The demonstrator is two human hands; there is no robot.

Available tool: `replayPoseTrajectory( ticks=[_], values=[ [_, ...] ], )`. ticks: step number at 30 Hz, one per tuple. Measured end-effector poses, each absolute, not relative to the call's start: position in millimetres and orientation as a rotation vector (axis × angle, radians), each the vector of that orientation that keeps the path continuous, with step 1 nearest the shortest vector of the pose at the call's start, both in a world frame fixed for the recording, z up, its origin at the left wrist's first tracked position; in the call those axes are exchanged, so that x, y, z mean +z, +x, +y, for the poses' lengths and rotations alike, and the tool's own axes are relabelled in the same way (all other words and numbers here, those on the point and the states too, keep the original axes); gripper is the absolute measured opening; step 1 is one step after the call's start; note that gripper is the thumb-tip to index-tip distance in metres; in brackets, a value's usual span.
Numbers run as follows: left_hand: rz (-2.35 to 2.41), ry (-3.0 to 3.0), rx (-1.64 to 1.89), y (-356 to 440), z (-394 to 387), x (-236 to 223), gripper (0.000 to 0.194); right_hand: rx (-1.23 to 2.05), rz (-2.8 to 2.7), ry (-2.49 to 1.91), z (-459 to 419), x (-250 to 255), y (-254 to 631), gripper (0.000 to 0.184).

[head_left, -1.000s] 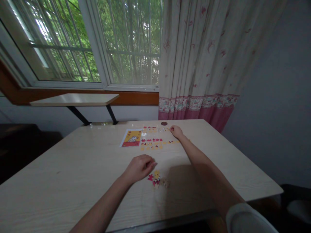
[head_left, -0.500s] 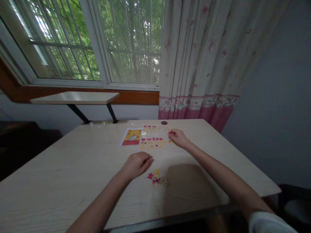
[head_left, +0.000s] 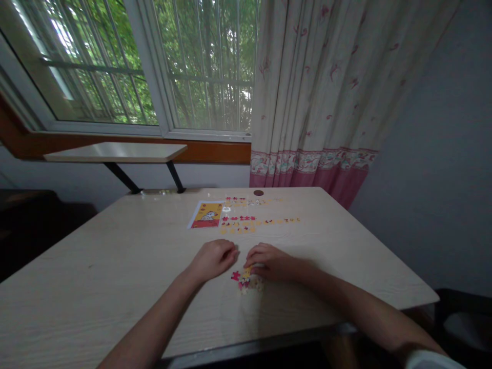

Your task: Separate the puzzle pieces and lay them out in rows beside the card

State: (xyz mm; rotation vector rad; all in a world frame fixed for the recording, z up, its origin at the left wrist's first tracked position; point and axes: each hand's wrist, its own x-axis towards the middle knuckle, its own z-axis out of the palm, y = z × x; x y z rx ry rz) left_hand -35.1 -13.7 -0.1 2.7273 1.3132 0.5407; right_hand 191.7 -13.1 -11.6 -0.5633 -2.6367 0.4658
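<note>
A small heap of jigsaw puzzle pieces (head_left: 246, 283) in red, yellow and white lies on the table near me. Over its upper right side is my right hand (head_left: 269, 262), thumb and fingers apart, fingertips at a yellow puzzle piece (head_left: 248, 271). My left hand (head_left: 216, 258) rests on the table just left of the heap, its fingers curled closed; what they hold, if anything, is hidden. Farther back, puzzle pieces (head_left: 246, 222) lie in rows sorted by colour. Left of those rows is a picture sheet (head_left: 206, 214) with a white animal on yellow and red.
The pale wooden table (head_left: 115, 266) has a raised shelf (head_left: 115, 152) on black legs at its back left. A dark round disc (head_left: 259, 192) lies near the back edge. Behind are a barred window (head_left: 207, 66) and a patterned curtain (head_left: 307, 102). A dark chair (head_left: 461, 307) stands at right.
My right hand has come back from the far rows to the near heap, and its fingers have parted. My left hand stays nearly in place. The view has shifted slightly.
</note>
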Motion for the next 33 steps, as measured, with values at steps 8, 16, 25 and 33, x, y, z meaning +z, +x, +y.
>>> replayPoseTrajectory(
  ticks=[8,16,25,33],
  values=[
    [1.173,2.725,0.549,-24.4,-20.4,-1.1,0.026,0.519,-2.430,-0.674,-8.0,-16.5,197.0,0.015],
    [1.123,2.601,0.671,-20.3,-23.1,1.9,0.022,0.271,-2.288,-0.835,-4.5,-23.1,194.0,0.015],
    [1.167,2.615,0.726,-21.4,-21.2,-1.4,0.015,0.181,-2.241,-0.842,-6.6,-23.3,191.3,0.019],
    [1.164,2.617,0.765,-20.5,-23.2,1.1,0.018,0.109,-2.235,-0.843,-8.3,-20.7,190.6,0.014]
  ],
)
